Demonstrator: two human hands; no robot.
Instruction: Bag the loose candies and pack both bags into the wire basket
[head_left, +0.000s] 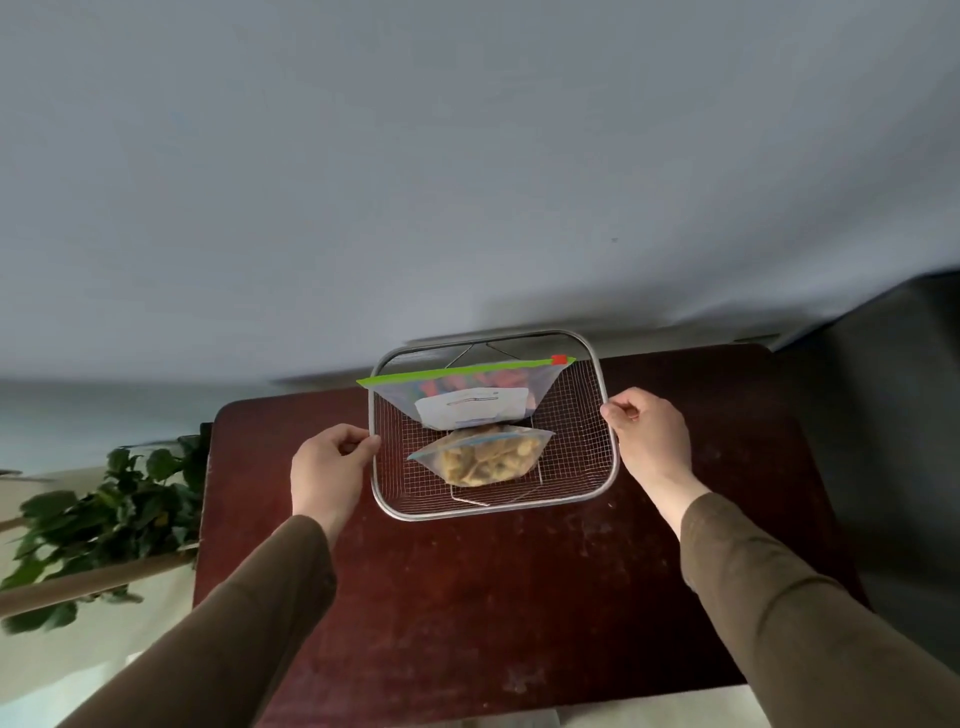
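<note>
- Already both bags lie inside the wire basket (612, 470), between the two hands: the bag with the green zip strip (470, 400) leans at the far end, its red slider toward the right-hand side, and the smaller bag of pale candies (483, 457) sits just nearer, touching its lower edge.
- No loose candies show anywhere on the tabletop (467, 597), so the bagging looks finished and the packing step appears complete or nearly so.
- Left hand (327, 473): its fingers (358, 444) curl closed around the left rim of the basket, thumb pressed against the wire.
- Right hand (649, 441): its fingers (621, 410) pinch shut on the right rim, at about the same place along the side.
- Judging by that two-sided hold, the step in hand is steadying or shifting the filled basket; whether it rests on the tabletop or is lifted off it cannot be told.
- Any next move calls for keeping the basket level, since the tall bag only leans and could tip.
- Beyond the left hand, off the tabletop edge, a leafy plant (119, 519) stands well apart.
</note>
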